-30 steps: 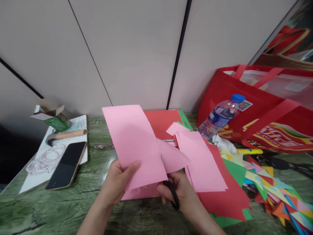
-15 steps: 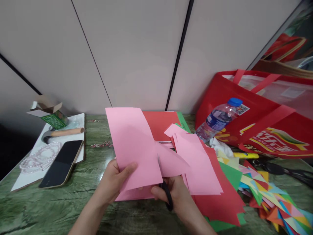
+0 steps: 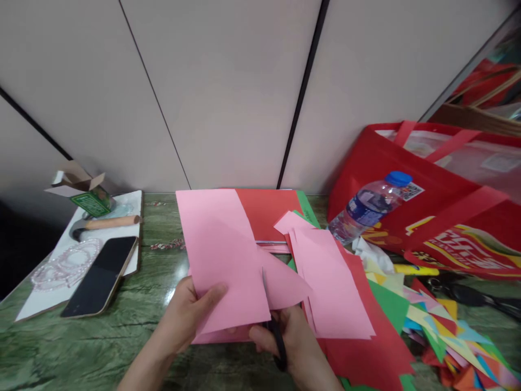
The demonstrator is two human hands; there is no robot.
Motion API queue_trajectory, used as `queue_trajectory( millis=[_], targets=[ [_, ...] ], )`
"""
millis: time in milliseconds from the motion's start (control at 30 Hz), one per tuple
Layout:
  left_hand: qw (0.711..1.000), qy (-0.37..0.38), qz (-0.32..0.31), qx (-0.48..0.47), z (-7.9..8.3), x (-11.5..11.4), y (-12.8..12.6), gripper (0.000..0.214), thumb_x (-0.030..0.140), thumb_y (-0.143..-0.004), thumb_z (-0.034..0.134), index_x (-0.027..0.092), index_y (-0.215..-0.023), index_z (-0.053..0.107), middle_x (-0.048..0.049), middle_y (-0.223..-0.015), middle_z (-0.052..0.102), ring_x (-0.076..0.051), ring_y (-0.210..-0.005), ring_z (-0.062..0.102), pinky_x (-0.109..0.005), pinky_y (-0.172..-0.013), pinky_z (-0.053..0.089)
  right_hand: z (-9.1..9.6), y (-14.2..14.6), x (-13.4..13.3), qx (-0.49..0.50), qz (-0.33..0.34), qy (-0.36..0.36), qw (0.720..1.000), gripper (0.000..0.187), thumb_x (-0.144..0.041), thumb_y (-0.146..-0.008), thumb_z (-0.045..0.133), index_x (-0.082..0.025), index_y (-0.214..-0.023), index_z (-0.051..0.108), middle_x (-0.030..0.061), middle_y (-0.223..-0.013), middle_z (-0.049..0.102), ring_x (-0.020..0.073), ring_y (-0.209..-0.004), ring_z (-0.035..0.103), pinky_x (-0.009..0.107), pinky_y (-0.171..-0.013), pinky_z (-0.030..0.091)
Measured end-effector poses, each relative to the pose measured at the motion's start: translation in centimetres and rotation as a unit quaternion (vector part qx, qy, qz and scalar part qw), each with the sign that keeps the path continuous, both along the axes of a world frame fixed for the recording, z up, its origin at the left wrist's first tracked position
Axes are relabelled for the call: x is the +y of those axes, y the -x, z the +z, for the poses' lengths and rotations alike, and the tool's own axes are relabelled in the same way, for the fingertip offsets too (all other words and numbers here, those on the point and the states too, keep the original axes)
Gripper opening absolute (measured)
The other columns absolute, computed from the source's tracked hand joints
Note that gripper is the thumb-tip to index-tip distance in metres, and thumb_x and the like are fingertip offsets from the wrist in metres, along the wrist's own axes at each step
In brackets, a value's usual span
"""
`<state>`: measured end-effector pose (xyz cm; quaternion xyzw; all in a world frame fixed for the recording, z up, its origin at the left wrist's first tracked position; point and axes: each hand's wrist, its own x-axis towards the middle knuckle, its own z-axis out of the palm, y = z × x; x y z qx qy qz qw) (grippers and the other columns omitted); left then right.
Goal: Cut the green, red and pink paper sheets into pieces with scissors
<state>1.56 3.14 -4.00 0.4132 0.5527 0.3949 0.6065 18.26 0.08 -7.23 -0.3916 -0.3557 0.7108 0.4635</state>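
Observation:
My left hand (image 3: 195, 309) pinches the lower left edge of a pink paper sheet (image 3: 220, 250), thumb on top and fingers behind it. Black-handled scissors (image 3: 277, 345) are gripped in my right hand (image 3: 288, 336), with a blade showing in the slit near the sheet's right side. A cut flap of the pink paper (image 3: 285, 279) hangs out to the right of the blades. Below the held sheet lies more pink paper. Just right of my right hand, cut pink pieces (image 3: 334, 282) rest on red paper (image 3: 374, 336) with green sheets under it.
At left a phone (image 3: 101, 277), a bead string (image 3: 67, 266), a hammer-like tool (image 3: 109, 222) and a small box (image 3: 91, 198) sit on or beside a white board. At right are a water bottle (image 3: 368, 209), a red bag (image 3: 448, 201) and colourful paper scraps (image 3: 459, 331).
The view has tilted a little, so most things sit slightly lower in it. Both hands keep their hold on the pink sheet and scissors; the cut looks about the same.

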Motion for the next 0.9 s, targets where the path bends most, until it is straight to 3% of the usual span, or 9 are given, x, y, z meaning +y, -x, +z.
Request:
queue_trajectory(
  millis=[167,333,467,633,900],
  targets=[
    [1.000,-0.009,-0.007,-0.029,0.7,-0.2,0.0,0.021,0.031,-0.065,0.069,0.013,-0.076,0.067,-0.0043,-0.060,0.069,-0.015,-0.050,0.059,-0.025,-0.047,0.048,1.0,-0.1,-0.5,-0.004,-0.009,-0.037,0.999,0.029,-0.011,-0.054,0.074,-0.017,-0.079,0.061,-0.0017,-0.066,0.066,0.0136,-0.060,0.058,0.021,-0.055,0.045],
    [0.999,-0.030,-0.011,-0.039,1.2,-0.6,-0.1,0.020,0.030,-0.065,0.070,0.012,-0.071,0.065,-0.0040,-0.059,0.069,-0.014,-0.048,0.059,-0.024,-0.045,0.049,1.0,-0.2,-0.6,0.021,-0.037,-0.056,0.998,0.045,-0.016,-0.057,0.075,-0.020,-0.098,0.056,0.0018,-0.083,0.069,0.0190,-0.075,0.064,0.027,-0.065,0.049],
    [0.997,-0.043,-0.031,-0.052,1.2,-0.8,-0.2,0.018,0.030,-0.068,0.068,0.013,-0.070,0.065,-0.0032,-0.057,0.068,-0.014,-0.047,0.060,-0.023,-0.045,0.049,1.1,-0.4,-0.5,0.005,-0.038,-0.063,0.997,0.054,-0.017,-0.055,0.076,-0.018,-0.104,0.053,0.0023,-0.078,0.070,0.0200,-0.070,0.064,0.026,-0.056,0.048],
    [0.997,-0.052,-0.014,-0.047,1.1,-0.7,-0.3,0.018,0.029,-0.066,0.070,0.013,-0.071,0.065,-0.0026,-0.059,0.069,-0.013,-0.048,0.060,-0.022,-0.045,0.049,1.3,-0.2,-0.6,-0.001,-0.042,-0.048,0.998,0.046,-0.016,-0.056,0.074,-0.016,-0.098,0.056,0.0010,-0.072,0.069,0.0178,-0.067,0.063,0.022,-0.051,0.045],
    [0.995,-0.056,-0.035,-0.069,1.2,-0.8,-0.4,0.015,0.028,-0.069,0.067,0.013,-0.073,0.064,-0.0021,-0.057,0.069,-0.014,-0.045,0.061,-0.023,-0.044,0.050,1.1,-0.3,-0.6,0.011,-0.054,-0.077,0.996,0.071,-0.011,-0.055,0.075,-0.021,-0.118,0.044,0.0032,-0.095,0.068,0.0190,-0.076,0.062,0.025,-0.058,0.046]
  ],
)
